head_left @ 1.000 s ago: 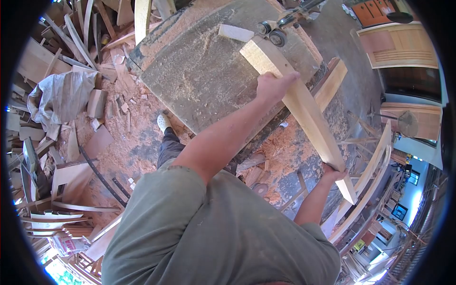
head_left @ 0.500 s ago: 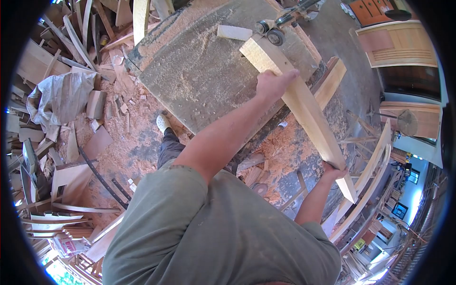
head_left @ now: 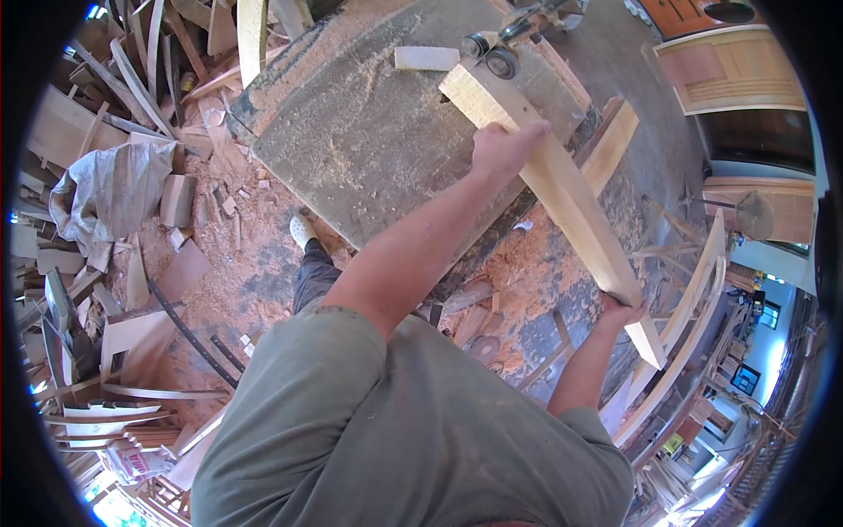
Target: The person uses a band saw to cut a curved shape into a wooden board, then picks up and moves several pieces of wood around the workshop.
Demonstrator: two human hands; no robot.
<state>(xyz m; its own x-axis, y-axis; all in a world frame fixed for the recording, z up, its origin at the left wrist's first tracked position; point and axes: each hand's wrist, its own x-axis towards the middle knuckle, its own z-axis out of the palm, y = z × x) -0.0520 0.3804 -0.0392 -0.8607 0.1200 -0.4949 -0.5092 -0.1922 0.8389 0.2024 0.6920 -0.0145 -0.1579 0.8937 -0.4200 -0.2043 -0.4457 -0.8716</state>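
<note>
A long, thick wooden beam (head_left: 572, 204) runs slantwise from the machine table (head_left: 351, 132) toward my right side. My left hand (head_left: 509, 149) is closed over its far part, thumb on the near side. Close to the near end, my right hand (head_left: 621, 313) grips the beam from its edge and underside, with some fingers hidden. The far end lies just below the rollers (head_left: 490, 54) of the machine's guide; whether they touch cannot be made out. A small wood offcut (head_left: 427, 59) rests on the sawdust-covered table, left of the rollers.
Another timber piece (head_left: 612, 145) lies right of the beam. Sawdust and scraps cover the floor (head_left: 255, 263). Stacked offcuts and a whitish sack (head_left: 114, 189) stand at left. Long curved boards (head_left: 680, 325) are at right, with wooden panels (head_left: 733, 75) beyond.
The beam and both hands have shifted very slightly upward in view. The offcut also appears a little farther left and turned slightly. Both hands keep their hold.
</note>
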